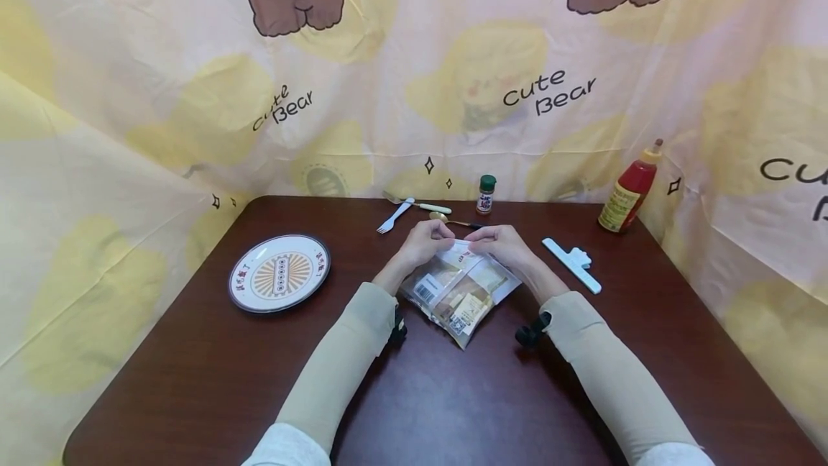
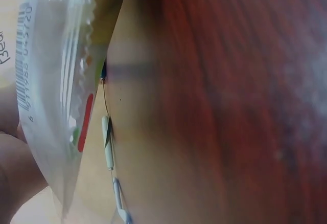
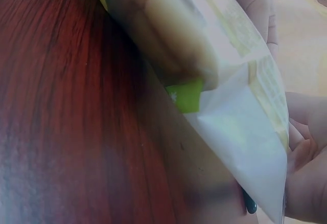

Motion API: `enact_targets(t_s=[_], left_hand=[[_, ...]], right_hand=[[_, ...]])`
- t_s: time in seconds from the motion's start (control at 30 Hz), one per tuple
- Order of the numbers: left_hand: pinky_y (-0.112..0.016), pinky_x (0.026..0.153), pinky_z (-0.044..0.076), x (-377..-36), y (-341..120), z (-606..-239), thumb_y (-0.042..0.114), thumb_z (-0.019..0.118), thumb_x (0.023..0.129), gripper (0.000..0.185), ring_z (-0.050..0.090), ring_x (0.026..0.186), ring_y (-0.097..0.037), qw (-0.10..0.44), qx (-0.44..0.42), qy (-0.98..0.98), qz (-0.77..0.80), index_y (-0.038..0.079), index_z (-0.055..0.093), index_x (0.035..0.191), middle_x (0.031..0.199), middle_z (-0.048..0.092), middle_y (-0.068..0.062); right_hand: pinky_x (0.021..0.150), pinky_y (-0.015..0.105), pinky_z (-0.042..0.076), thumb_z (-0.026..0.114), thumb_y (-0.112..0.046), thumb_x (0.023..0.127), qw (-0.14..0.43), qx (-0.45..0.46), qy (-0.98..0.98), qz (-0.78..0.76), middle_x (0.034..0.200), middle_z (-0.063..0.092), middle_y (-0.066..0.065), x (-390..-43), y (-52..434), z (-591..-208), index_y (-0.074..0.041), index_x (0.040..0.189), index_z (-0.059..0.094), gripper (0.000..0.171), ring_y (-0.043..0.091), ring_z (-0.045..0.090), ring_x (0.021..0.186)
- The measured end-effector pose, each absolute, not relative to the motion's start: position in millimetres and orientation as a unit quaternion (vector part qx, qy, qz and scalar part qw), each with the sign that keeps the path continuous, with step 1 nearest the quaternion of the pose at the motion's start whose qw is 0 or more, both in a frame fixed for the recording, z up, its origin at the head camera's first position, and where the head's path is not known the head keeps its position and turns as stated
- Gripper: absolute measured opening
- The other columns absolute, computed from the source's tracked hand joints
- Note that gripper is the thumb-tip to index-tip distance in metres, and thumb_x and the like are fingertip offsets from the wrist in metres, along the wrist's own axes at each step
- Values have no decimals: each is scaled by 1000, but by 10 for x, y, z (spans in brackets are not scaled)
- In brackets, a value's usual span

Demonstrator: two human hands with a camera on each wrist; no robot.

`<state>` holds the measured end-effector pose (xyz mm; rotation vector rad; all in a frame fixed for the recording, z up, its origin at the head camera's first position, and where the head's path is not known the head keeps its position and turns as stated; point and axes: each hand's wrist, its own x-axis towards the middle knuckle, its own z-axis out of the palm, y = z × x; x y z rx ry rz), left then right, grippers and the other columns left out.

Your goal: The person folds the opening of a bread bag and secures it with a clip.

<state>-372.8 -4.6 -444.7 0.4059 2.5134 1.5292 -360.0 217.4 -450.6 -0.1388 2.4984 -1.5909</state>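
Observation:
Both hands grip the top edge of a clear and white plastic food package (image 1: pixel 446 290), in the middle of the table. My left hand (image 1: pixel 423 241) pinches the edge on the left side, and my right hand (image 1: pixel 507 247) pinches it close by on the right. The package slants toward me and carries a barcode label and a yellowish label. Through the clear film in the right wrist view, tan, bread-like contents (image 3: pixel 179 35) show beside a green tag (image 3: pixel 186 96). In the left wrist view, the fingers are partly hidden behind the package.
On the table (image 1: pixel 427 408), a white plate (image 1: pixel 312 247) lies left. Behind the hands are a pale fork (image 1: pixel 394 216), a pale-handled utensil (image 1: pixel 435 208), a gold spoon (image 1: pixel 440 217) and a green-capped shaker (image 1: pixel 486 196). To the right are a light blue clip (image 1: pixel 572 265) and a red bottle (image 1: pixel 630 193).

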Motion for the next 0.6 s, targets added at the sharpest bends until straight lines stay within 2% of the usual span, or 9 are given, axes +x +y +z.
enact_targets(t_s=[0.13, 0.27, 0.43, 0.6], left_hand=[[-45, 101, 50, -3712, -49, -4440, 14, 69, 102, 4, 66, 117, -27, 91, 147, 835, 522, 12, 71, 104, 121, 74, -9], [-48, 105, 50, -3707, -49, -4451, 11, 67, 101, 5, 66, 124, -30, 86, 157, 830, 528, 9, 70, 105, 125, 73, -11], [-43, 100, 50, -3705, -42, -4451, 8, 68, 98, 4, 66, 120, -29, 70, 159, 828, 533, 11, 70, 100, 123, 73, -10], [-31, 87, 48, -3709, -40, -4458, 7, 70, 94, 5, 66, 107, -23, 45, 168, 831, 528, 11, 73, 95, 119, 74, -11]], right_hand=[[99, 29, 44, 75, -15, 98, 86, -39, 838, -537, 123, 78, 14, -3584, 2163, -4496, -5, 122, 77, 27, 18, 68, 113], [98, 28, 45, 74, -13, 98, 77, -48, 837, -539, 124, 77, 16, -3560, 2148, -4491, -2, 123, 75, 27, 19, 69, 114], [95, 23, 46, 75, -7, 97, 55, -61, 829, -553, 125, 76, 18, -3563, 2141, -4511, 1, 121, 75, 26, 15, 68, 110], [91, 20, 46, 74, -4, 96, 43, -70, 809, -582, 117, 79, 12, -3536, 2126, -4506, 6, 120, 73, 26, 8, 66, 103]])
